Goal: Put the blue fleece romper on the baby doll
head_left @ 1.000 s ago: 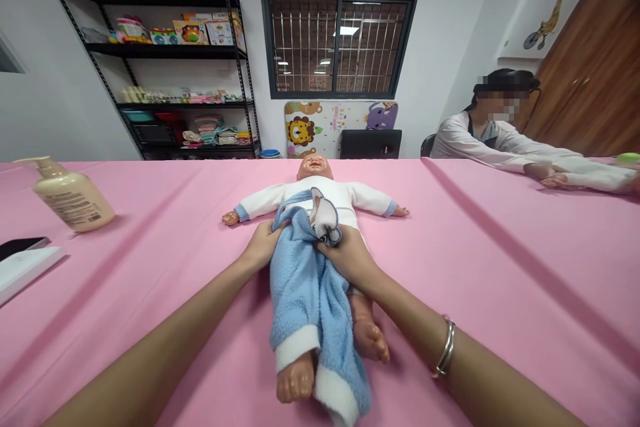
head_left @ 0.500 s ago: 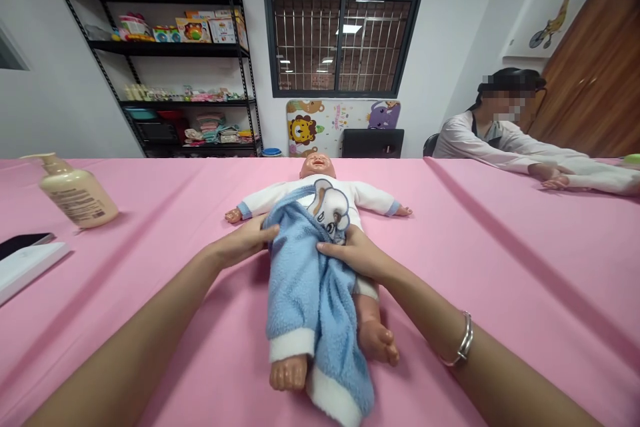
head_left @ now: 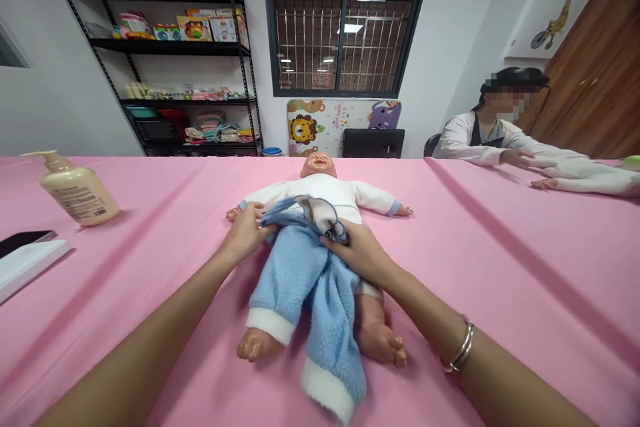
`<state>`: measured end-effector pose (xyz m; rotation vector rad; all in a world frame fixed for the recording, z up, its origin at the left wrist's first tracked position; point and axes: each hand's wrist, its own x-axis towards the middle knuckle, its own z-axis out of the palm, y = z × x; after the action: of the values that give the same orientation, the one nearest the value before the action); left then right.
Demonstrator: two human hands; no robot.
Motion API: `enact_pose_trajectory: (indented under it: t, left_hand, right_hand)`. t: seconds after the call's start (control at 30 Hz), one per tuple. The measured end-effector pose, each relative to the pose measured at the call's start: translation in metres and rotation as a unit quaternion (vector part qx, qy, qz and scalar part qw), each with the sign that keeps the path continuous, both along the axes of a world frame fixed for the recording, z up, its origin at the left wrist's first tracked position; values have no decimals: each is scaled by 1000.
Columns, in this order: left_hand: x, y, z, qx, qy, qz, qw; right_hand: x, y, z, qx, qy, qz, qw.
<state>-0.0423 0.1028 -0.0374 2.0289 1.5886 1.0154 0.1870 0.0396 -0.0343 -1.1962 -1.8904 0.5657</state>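
Pink cloth (head_left: 165, 320) over a long table, white walls behind. Far left, a black metal shelf (head_left: 150, 47) with toy boxes up high and folded baby clothes (head_left: 210, 128) down low. On the table at the left, a cream pump bottle (head_left: 77, 192), then a black phone (head_left: 23, 242) on a white box (head_left: 30, 267). Next, the left hand (head_left: 247, 233), arm coming in from the bottom left, fingers curled shut on the edge of a blue fleece suit (head_left: 300, 280), right beside the waist of a baby doll (head_left: 320, 190). Baby doll in the middle of the table, flat on its back, long body pointing straight away from the person, head far, feet near, arms out wide. One doll foot poking out of a white cuff, other leg bare. Right hand (head_left: 360, 253) on the doll's belly, fingers closed on the folded top of the suit, silver bangle (head_left: 463, 349) on the wrist. Far right, a seated co-worker (head_left: 480, 140), one hand out near a second doll (head_left: 585, 177) dressed in white, and a brown cupboard (head_left: 595, 73) behind.
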Motion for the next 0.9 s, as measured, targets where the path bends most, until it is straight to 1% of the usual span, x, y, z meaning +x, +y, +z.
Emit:
enact_pose_trajectory:
  t: [0.07, 0.1, 0.13, 0.17, 0.23, 0.3, 0.33, 0.43, 0.5, 0.6, 0.67, 0.7, 0.73, 0.8, 0.83, 0.87, 0.9]
  left_hand:
    - [-9, -5, 12, 17, 75, 83, 994]
    - [-10, -9, 18, 33, 102, 102, 989]
    - [-10, -14, 24, 43, 121, 103, 986]
    - [-8, -20, 29, 37, 127, 90, 987]
    - [2, -31, 34, -27, 112, 28, 993]
    - [14, -40, 30, -100, 69, -31, 992]
    - [20, -43, 25, -119, 40, -49, 991]
    - [33, -46, 12, -140, -65, -77, 985]
    - [36, -47, 9, -182, -133, -92, 970]
    - [37, -46, 13, -261, -231, -116, 930]
    - [34, -45, 16, -307, -279, -135, 900]
    - [32, -44, 17, -324, -291, -145, 888]
    - [30, -44, 18, -335, -295, -154, 881]
    - [25, -42, 19, -331, -287, -174, 882]
    - [23, -42, 18, -321, -275, -185, 887]
    - [22, -42, 18, -308, -258, -192, 895]
    - [21, -41, 18, -295, -236, -198, 904]
  right_hand:
    - [4, 3, -1, 47, -42, -70, 996]
    - [6, 5, -2, 53, -48, -96, 993]
    - [7, 7, -2, 53, -48, -118, 990]
    - [8, 8, -3, 52, -46, -133, 989]
    - [8, 9, -4, 48, -44, -146, 987]
    - [6, 9, -6, 50, -35, -135, 989]
    - [5, 9, -6, 51, -28, -123, 991]
    - [2, 8, -7, 50, -15, -74, 996]
    - [2, 8, -6, 41, -20, -63, 997]
    - [8, 9, 0, 39, -8, -102, 994]
    - [16, 10, 7, 13, 61, -136, 989]
    - [21, 10, 12, -24, 119, -142, 982]
    - [26, 10, 16, -77, 185, -137, 970]
    - [38, 10, 24, -182, 311, -100, 928]
    - [44, 10, 27, -206, 357, -82, 907]
    - [49, 10, 30, -209, 386, -72, 896]
    - [54, 11, 31, -194, 400, -73, 893]
